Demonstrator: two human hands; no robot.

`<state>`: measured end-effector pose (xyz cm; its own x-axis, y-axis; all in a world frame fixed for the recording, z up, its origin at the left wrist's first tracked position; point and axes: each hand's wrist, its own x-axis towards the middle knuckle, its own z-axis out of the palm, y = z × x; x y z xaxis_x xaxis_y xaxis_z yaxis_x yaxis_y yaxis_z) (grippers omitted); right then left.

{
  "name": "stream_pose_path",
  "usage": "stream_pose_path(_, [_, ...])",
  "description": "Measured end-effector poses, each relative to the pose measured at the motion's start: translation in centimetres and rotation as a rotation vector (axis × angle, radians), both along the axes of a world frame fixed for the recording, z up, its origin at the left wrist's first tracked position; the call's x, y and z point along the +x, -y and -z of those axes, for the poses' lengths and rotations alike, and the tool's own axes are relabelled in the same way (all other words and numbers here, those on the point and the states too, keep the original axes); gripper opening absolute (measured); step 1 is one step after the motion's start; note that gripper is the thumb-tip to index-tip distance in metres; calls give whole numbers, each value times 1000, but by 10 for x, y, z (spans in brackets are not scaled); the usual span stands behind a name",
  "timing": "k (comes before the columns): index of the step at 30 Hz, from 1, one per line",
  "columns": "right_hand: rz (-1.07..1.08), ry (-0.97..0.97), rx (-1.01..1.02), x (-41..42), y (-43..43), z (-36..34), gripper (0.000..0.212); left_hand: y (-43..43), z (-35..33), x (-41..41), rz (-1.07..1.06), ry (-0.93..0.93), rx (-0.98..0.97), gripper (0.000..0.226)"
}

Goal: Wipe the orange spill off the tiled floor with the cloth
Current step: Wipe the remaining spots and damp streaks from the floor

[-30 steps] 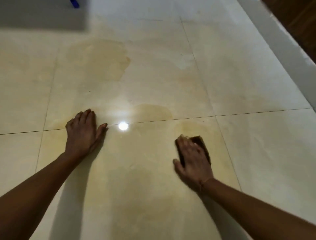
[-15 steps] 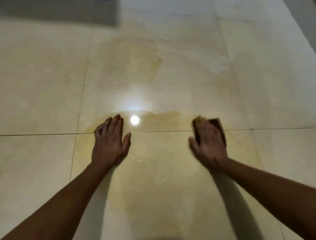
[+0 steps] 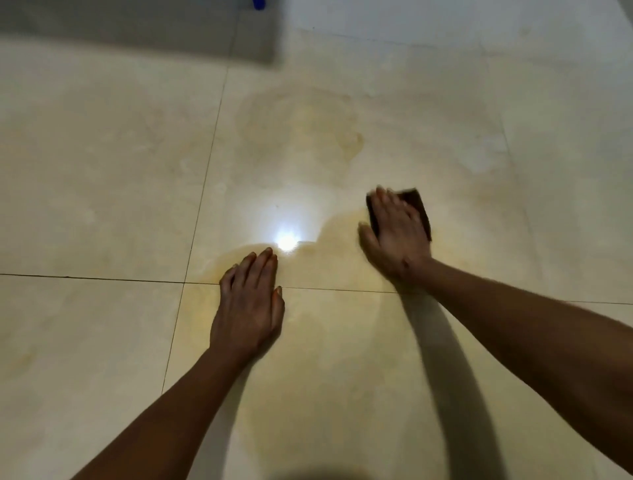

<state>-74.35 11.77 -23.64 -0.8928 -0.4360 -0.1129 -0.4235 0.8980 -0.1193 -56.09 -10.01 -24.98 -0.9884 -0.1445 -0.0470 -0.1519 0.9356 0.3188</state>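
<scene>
A thin orange spill (image 3: 335, 270) spreads over the glossy cream tiled floor (image 3: 102, 171), with a paler patch of it farther off (image 3: 308, 137). My right hand (image 3: 394, 233) lies flat with straight fingers on a dark brown cloth (image 3: 419, 209) and presses it onto the spill. Only the cloth's far and right edges show past the fingers. My left hand (image 3: 248, 301) rests palm down on the floor at a tile joint, fingers straight, at the spill's left edge.
A grey mat (image 3: 137, 31) lies at the top left, with a small blue object (image 3: 259, 3) at its far edge. Dark grout lines cross beside my left hand. A bright lamp reflection (image 3: 286, 240) shines between my hands.
My right hand has pushed the cloth forward, away from me, past the tile joint. The view has shifted, so both hands sit farther right in the frame. My left hand stays planted.
</scene>
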Motion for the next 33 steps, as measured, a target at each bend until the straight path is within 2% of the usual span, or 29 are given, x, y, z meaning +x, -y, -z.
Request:
stream_pose_path(2, [58,-22,-23,-21,54,2,71,0,2,-1,8,-10,-1,56])
stream_pose_path(4, [-101,17,-43,-5,88,4,70,3,5,-2,7,-14,4,56])
stream_pose_path(7, [-481,115,-15,50,48,1,68,2,2,-1,13,-8,13,55])
stream_pose_path(9, [-578,126,7,49,5,-1,68,2,1,-2,2,-12,16,55])
stream_pose_path(10, [-505,104,8,37,-8,-1,68,2,0,-3,-3,-17,18,54])
stream_pose_path(13, [-62,31,-13,12,-7,-1,70,1,2,-3,3,-37,6,54])
stream_pose_path(14, [-24,31,-15,24,-1,0,71,2,2,-3,4,-40,2,55])
stream_pose_path(18, [-369,154,-7,131,-43,-7,73,2,1,-2,-2,-34,0,56])
stream_pose_path(20, [-398,121,-2,130,-85,-4,72,1,0,-2,1,-35,-6,56])
stream_pose_path(23, [45,32,1,99,-95,1,69,1,2,-2,-3,-64,-9,55])
stream_pose_path(24, [156,12,-15,100,-83,4,69,1,3,-3,-5,-72,-10,55])
stream_pose_path(25, [171,7,-38,115,-71,4,70,-1,4,-1,1,-80,-17,55])
stream_pose_path(26, [102,30,-57,138,-60,5,71,-2,4,-1,1,-73,-17,55])
stream_pose_path(28, [-173,125,-65,201,-61,1,71,-3,0,1,-14,-45,-28,56])
stream_pose_path(30, [-326,182,-54,242,-96,-9,70,-7,-4,3,-53,-20,-58,58])
stream_pose_path(32, [-315,158,-14,237,-133,-9,71,-10,-5,12,-132,-24,-55,60])
stream_pose_path(33, [-237,142,19,223,-141,-9,71,-11,-4,22,-172,-36,-38,60])
